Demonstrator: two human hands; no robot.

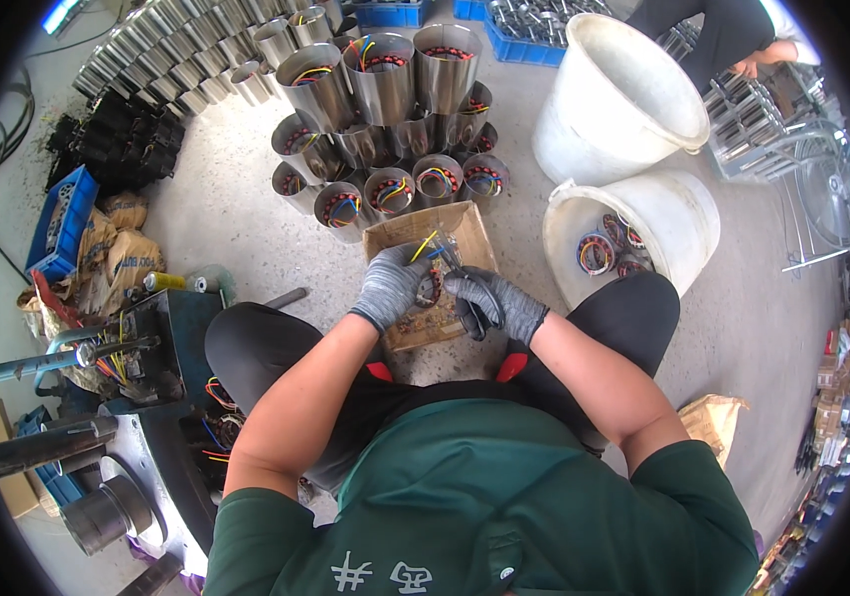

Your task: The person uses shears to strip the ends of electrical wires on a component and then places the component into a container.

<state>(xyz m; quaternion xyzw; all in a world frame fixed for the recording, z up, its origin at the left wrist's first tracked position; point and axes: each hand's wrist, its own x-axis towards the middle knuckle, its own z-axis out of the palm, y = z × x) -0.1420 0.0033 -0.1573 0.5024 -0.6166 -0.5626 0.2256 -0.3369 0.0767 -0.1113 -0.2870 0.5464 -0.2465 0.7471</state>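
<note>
Grey knit gloves cover both my hands. My left hand [392, 283] is closed around a motor stator [430, 288] with dark red windings, its yellow wire [425, 245] and blue wire sticking up past the fingers. In my right hand [516, 306] is a pair of scissors [451, 256] with dark handles. Their metal blades point up at the wire ends, close to my left fingers; I cannot tell whether they touch the wires. Below both hands is a worn cardboard box [477, 230] with small scraps in its bottom. My left fingers partly hide the stator.
Steel cylinders [377, 79] with wired stators inside are stacked ahead. To the right, a white bucket [554, 238] lies tipped with several stators in it, beside an upright one [554, 129]. A machine [152, 477] stands at left. Another person's hand [748, 66] shows far right.
</note>
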